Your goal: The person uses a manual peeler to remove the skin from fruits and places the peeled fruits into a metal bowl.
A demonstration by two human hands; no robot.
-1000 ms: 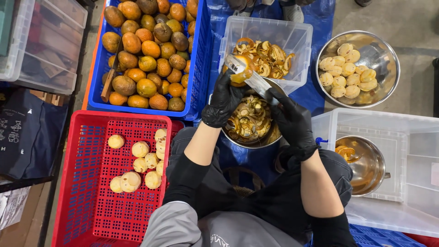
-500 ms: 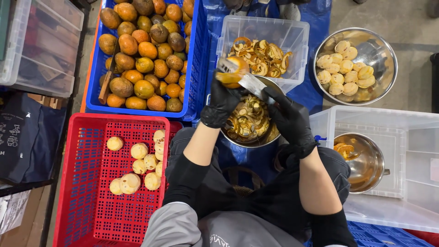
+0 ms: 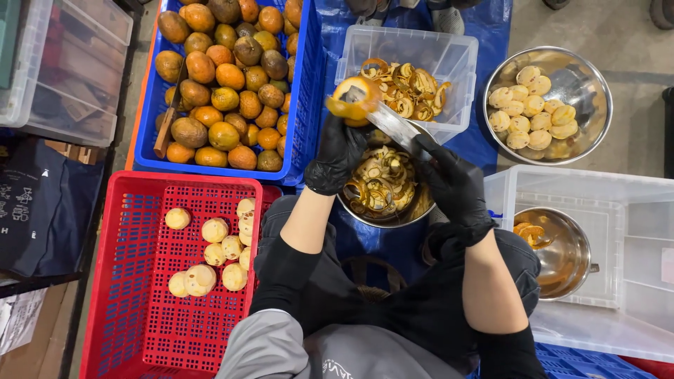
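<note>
Black gloves cover both hands (image 3: 393, 165), with black sleeves pushed up.

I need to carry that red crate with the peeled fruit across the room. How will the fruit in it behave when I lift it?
The peeled fruits are roundish and lie loose in one part of the red crate, so they will probably roll if it tilts. Stripped of rind, they may be soft and bruise easily. So few likely add little weight.
</note>
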